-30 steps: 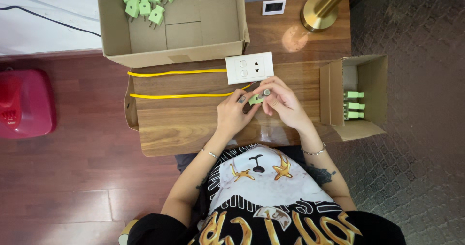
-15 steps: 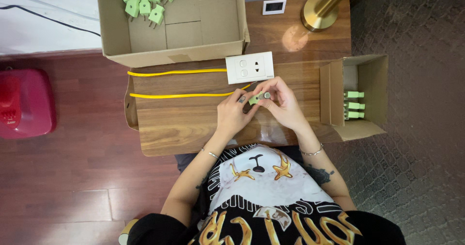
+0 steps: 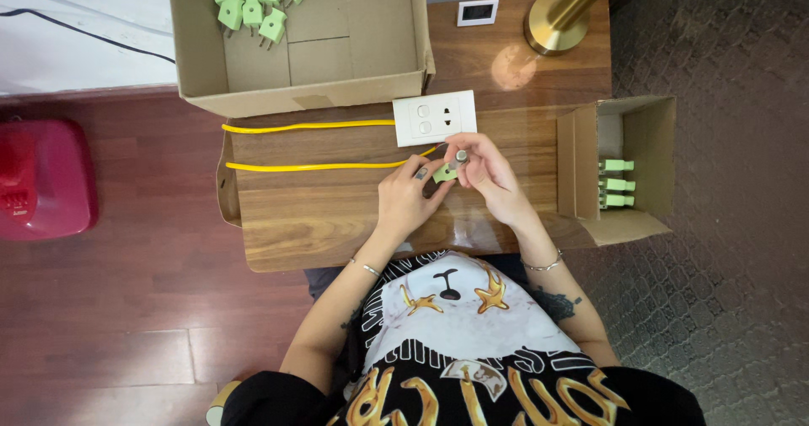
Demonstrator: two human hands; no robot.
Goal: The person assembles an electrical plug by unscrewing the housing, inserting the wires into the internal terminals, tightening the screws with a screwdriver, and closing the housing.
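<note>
Fingers of both hands pinch one small green plug (image 3: 444, 173) over the middle of the wooden table (image 3: 337, 215). From the head camera, the left hand (image 3: 407, 200) pinches it narrowly from below and the left, while the right hand (image 3: 489, 173) closes over its upper end, where a small grey part shows at the fingertips (image 3: 461, 155); what that part is cannot be told. The plug sits just below the white socket plate (image 3: 435, 117), close to it but not touching.

To handle this well, I judge the left hand should keep the plug steady while the right does the fine work, with both wrists low near the tabletop, since the piece is small and could slip.

Two yellow cables (image 3: 312, 166) run leftward across the table from beside the plate; the lower one ends right by the hands and could snag a finger. A large open cardboard box (image 3: 371, 30) at the far edge holds several more green plugs (image 3: 253, 5). A smaller box (image 3: 645, 139) lies on its side at the right with a few green pieces (image 3: 618, 183) inside. A brass lamp base (image 3: 556, 21) and a small white switch plate (image 3: 478, 11) stand well apart; a red object (image 3: 42, 177) sits on the floor.
</note>
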